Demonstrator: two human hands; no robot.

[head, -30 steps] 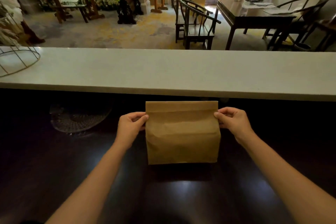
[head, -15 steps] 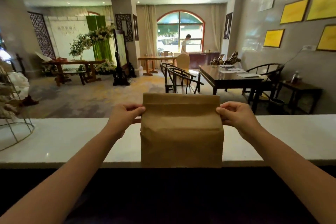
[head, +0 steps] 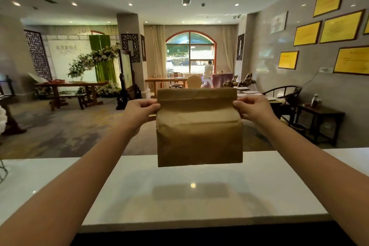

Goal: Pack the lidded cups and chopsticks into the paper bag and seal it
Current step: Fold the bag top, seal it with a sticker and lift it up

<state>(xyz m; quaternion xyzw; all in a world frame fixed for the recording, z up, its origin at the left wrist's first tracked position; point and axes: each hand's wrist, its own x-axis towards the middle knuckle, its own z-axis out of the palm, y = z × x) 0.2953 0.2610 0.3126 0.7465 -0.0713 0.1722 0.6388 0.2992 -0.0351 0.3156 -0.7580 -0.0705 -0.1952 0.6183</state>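
Note:
A brown paper bag (head: 198,132) with its top folded over hangs upright in the air above the white counter (head: 199,191). My left hand (head: 139,113) pinches the bag's upper left edge just under the fold. My right hand (head: 252,111) pinches the upper right edge at the same height. The bag's bottom edge is a little above the counter, and its shadow falls on the counter below. The cups and chopsticks are hidden from view.
Beyond the counter lies a room with dark wooden tables and chairs (head: 287,98) on the right. A wire frame (head: 3,171) stands on the counter's far left edge. A person (head: 207,73) stands far back by the arched window.
Both hands have lifted the bag from the dark lower surface up and forward over the white counter. The view has tilted up toward the room.

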